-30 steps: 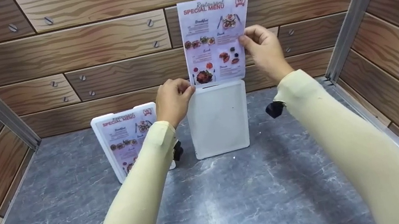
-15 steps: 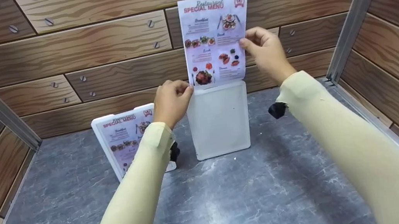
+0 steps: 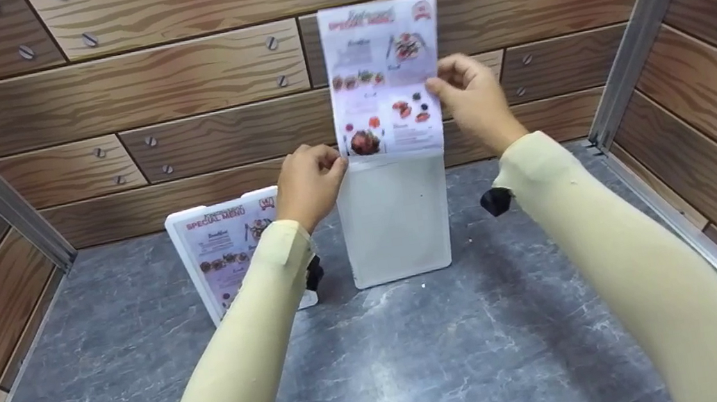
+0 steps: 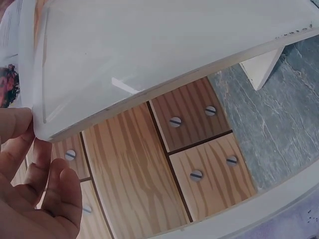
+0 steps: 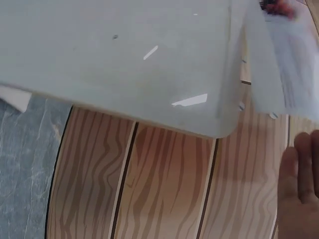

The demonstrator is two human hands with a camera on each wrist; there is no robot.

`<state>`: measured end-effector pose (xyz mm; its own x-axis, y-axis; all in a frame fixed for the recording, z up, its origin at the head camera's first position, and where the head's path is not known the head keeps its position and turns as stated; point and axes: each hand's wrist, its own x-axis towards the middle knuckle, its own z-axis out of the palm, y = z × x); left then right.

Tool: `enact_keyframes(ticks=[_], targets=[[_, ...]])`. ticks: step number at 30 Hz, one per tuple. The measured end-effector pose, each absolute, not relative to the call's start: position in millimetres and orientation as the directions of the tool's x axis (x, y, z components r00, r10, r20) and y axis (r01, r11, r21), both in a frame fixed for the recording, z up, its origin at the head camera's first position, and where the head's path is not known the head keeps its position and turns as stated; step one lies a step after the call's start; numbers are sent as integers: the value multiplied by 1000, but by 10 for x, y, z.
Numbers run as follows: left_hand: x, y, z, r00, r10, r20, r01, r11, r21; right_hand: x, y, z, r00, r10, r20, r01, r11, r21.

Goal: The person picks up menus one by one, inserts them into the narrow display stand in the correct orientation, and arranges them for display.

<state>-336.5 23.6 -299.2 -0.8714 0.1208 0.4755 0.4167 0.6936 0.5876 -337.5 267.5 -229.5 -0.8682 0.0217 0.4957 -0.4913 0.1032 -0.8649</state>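
A printed menu sheet [image 3: 385, 88] is upright in the head view, its lower edge overlapping the top of a white display stand [image 3: 397, 223]. My right hand [image 3: 478, 100] pinches the sheet's right edge between thumb and fingers. The stand's front panel is bare below the sheet and looks glossy. With thumb and forefinger, my left hand [image 3: 310, 183] pinches the stand's upper left corner, close to the sheet's lower left corner. In the left wrist view, the other fingers [image 4: 67, 191] curl loosely below that corner. The sheet is blurred in the right wrist view.
A second white display stand [image 3: 180, 240] with the same menu in it stands to the left, partly hidden by my left forearm. Both stands are on a grey marbled tabletop [image 3: 464, 354]. Wood-patterned walls [image 3: 187, 78] close in the back and sides.
My right hand has come down slightly and to the left with the menu sheet. The sheet's lower edge now covers the stand's top rim. My left hand stays at the corner.
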Motion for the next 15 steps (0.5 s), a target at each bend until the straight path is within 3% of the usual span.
enact_keyframes(ticks=[15], targets=[[-3359,273,-2987,-882,102,460,396,690,607,-3421,2623,-2254,-814,61,578,-579,-9,-815]])
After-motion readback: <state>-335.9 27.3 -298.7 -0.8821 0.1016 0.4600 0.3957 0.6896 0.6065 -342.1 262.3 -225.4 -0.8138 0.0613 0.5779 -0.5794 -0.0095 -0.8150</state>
